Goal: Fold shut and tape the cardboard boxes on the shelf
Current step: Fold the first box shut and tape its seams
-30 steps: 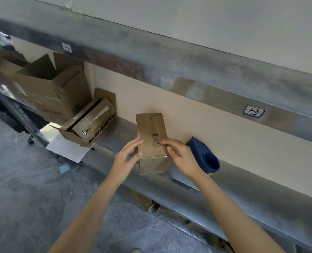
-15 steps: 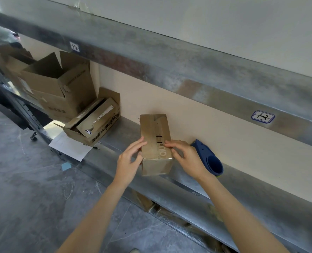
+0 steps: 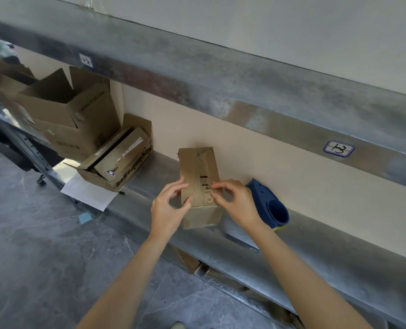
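At the shelf's [image 3: 316, 245] front edge, the left hand [image 3: 167, 208] grips the small box [image 3: 198, 167]; the right hand [image 3: 237, 205] pinches its closed top with curled fingers, either folding it shut or smoothing tape.

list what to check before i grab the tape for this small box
1. Small box flaps folded flat: ok.
2. Box steadied: ok, left hand grips its left edge, right hand fingertips touch its top.
3. Blue tape dispenser close by: ok, on the shelf just right of the right hand.
4. A hand free to take it: not ok, both are on the box.
5. Seam already taped: cannot tell.
6. Large box and low box at left closed: not ok, both open.
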